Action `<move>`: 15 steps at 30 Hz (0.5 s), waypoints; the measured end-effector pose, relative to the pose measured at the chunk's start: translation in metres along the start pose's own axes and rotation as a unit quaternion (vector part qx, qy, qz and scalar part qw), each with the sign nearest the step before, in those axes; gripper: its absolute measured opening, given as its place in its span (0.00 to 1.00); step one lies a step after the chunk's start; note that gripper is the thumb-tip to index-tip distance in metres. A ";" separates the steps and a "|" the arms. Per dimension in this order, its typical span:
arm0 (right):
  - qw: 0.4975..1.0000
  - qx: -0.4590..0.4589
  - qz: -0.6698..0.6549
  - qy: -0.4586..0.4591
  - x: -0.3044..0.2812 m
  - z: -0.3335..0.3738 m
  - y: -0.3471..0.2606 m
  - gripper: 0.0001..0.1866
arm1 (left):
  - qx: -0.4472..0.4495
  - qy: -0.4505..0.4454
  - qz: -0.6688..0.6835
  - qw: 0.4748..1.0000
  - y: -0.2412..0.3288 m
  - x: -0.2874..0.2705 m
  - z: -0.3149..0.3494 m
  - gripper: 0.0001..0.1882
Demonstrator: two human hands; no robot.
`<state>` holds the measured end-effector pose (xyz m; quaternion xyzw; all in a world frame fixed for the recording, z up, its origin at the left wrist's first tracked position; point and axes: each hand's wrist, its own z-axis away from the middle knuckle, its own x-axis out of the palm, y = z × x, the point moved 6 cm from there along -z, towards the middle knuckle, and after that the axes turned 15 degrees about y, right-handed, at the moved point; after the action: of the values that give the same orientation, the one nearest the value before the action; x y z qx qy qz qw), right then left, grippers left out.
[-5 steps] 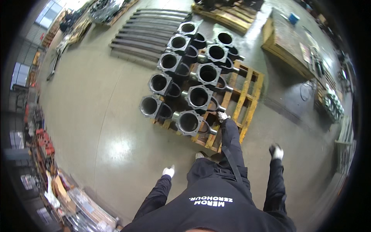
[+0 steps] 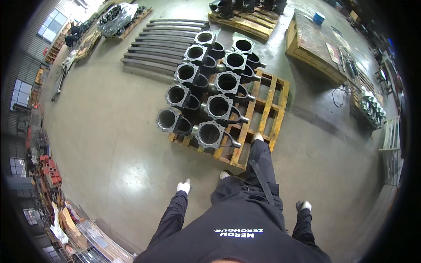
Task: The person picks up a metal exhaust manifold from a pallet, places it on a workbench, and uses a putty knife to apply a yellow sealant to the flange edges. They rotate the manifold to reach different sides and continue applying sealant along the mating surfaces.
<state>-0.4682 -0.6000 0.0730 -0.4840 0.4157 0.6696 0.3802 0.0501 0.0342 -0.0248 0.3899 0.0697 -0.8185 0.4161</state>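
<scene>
My left hand [image 2: 184, 186], in a white glove, hangs in the air over the floor left of my legs. A finger or thumb sticks out forward from it, and nothing shows in its grasp. On the right, my right hand [image 2: 303, 206] hangs beside my hip in a white glove with a dark grip side; how far its fingers curl is too small to tell. Neither hand touches anything I can see. Ahead stands a yellow wooden pallet [image 2: 275, 115] bearing two rows of grey metal housings [image 2: 209, 134] with wide round bores. My right shoe [image 2: 258, 137] is at the pallet's near edge.
Dark metal bars [image 2: 155, 47] lie in a row beyond the housings. A second pallet [image 2: 245, 26] with dark parts stands at the far side. To the right is a big wooden-sided table [image 2: 313, 48] with a blue bucket [image 2: 319, 18]. Red parts [image 2: 51, 170] line the left.
My right hand has swung back toward my hip. My left hand has moved a little forward and left. The pallet and housings have shifted slightly left in view.
</scene>
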 end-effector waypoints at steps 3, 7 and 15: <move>0.980 -0.106 0.070 -0.150 0.028 0.075 0.035 0.14 | 0.139 0.043 0.074 0.987 0.046 -0.039 0.041 0.31; 0.911 0.206 -0.287 -0.212 0.062 0.084 0.058 0.15 | 0.333 0.110 0.182 0.919 0.136 -0.111 0.150 0.23; 0.629 0.403 -0.665 0.002 0.010 -0.099 0.113 0.27 | 0.762 0.271 0.246 0.533 0.343 -0.270 0.543 0.46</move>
<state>-0.5409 -0.7319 0.0664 -0.4289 0.2102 0.0003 0.8785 0.0819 -0.2557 0.6076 0.7644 -0.5701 -0.2814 0.1074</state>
